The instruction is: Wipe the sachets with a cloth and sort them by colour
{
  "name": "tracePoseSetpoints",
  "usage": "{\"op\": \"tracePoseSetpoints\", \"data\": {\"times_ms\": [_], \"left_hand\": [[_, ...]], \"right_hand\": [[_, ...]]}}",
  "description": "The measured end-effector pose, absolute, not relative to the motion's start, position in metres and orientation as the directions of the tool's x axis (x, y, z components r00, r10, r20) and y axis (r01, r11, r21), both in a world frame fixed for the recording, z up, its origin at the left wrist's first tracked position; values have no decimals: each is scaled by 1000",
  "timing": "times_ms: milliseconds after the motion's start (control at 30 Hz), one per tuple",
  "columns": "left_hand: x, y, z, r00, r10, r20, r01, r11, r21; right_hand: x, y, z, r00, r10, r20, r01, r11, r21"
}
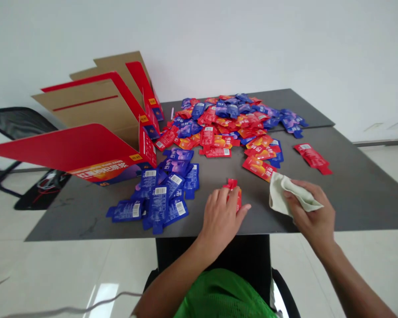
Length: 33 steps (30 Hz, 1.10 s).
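Note:
My left hand [220,216] rests on a red sachet [239,199] near the front edge of the table. Its fingers lie over the sachet and partly cover it, with the thumb spread off to the side. A folded pale cloth [279,192] is gripped between the thumb and fingers of my right hand [313,212], just above the tabletop. Just beyond the cloth lies a red-orange sachet [258,168]. To the left of my left hand, several blue sachets [159,203] lie in an overlapping group, most with barcodes facing up.
Red and blue sachets form a large heap [219,119] at the back of the grey table [358,194]. Open red cartons [102,152] stand at the left with their flaps up. One red sachet [313,158] lies apart on the right. A black chair [20,123] is beyond the left edge.

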<state>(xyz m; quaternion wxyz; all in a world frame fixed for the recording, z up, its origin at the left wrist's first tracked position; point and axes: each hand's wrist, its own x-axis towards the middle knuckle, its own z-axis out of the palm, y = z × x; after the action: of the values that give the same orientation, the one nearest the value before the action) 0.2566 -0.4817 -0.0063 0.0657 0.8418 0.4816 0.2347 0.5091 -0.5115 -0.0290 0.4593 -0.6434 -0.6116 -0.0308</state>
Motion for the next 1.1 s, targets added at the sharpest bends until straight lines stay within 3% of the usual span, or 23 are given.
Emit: {"op": "tracePoseSetpoints", "data": {"times_ms": [133, 267, 533, 833, 933, 1100], "left_hand": [[283, -475, -18, 343, 895, 285, 851, -425, 308], [292, -470, -20, 338, 894, 296, 869, -417, 268], [297, -452, 17, 399, 916, -27, 912, -394, 115], [271, -434, 36, 386, 922, -22, 923, -385, 25], [277, -421, 46, 439, 898, 36, 890, -440, 121], [342, -383, 66, 432, 860, 271, 670, -507, 542]], "right_hand": [[516, -529, -49, 449, 792, 414, 675, 3, -738], [514, -531, -55, 550, 761, 344, 570, -41, -820], [516, -530, -57, 523, 765, 377, 569, 17, -822], [517, -532, -58, 461, 771, 439, 585, 108, -804], [522, -536, -55, 370, 809, 456, 547, 207, -811], [539, -543, -45, 125, 935, 332, 454, 243, -857]]}}
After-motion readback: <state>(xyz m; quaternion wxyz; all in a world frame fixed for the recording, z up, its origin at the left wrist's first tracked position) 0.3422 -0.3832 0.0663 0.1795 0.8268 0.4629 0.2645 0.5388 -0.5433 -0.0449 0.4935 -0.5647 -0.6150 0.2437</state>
